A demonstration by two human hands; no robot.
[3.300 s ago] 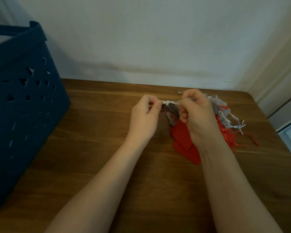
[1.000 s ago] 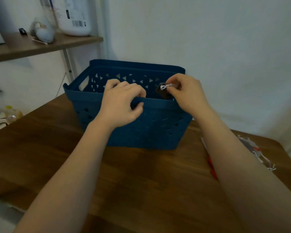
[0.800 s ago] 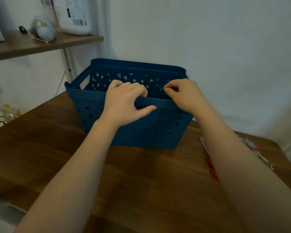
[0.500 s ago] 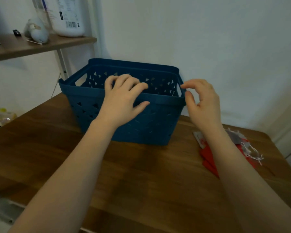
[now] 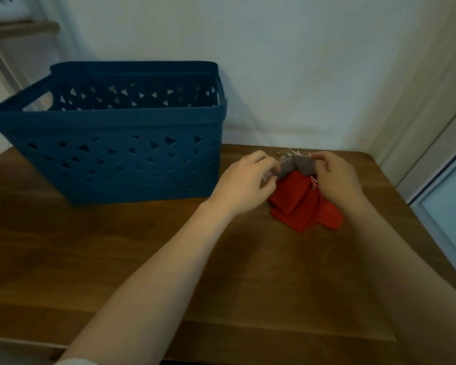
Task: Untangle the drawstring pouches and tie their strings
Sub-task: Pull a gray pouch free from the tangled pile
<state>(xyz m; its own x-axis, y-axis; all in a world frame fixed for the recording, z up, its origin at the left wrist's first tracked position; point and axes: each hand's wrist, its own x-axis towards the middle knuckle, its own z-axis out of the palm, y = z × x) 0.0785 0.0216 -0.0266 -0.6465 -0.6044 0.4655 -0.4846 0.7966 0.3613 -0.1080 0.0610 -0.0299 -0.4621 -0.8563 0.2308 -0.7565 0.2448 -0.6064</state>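
Observation:
A small heap of drawstring pouches lies on the wooden table (image 5: 116,259) to the right of the basket. Grey pouches (image 5: 298,164) with white strings lie on top at the far side, and red pouches (image 5: 300,206) spread out below them. My left hand (image 5: 245,183) grips the left end of a grey pouch with curled fingers. On the other side, my right hand (image 5: 337,175) holds the right end of the grey pouches. White string ends (image 5: 290,153) stick out behind them.
A dark blue plastic basket (image 5: 116,154) with triangular holes stands on the table's left half, near the wall. A wooden shelf (image 5: 19,26) shows at the top left. The table's right edge runs close to a door frame (image 5: 432,143).
Both hands have left the basket's rim and moved right and down to the pouch heap, where they now take hold of the grey pouches. The view has swung right.

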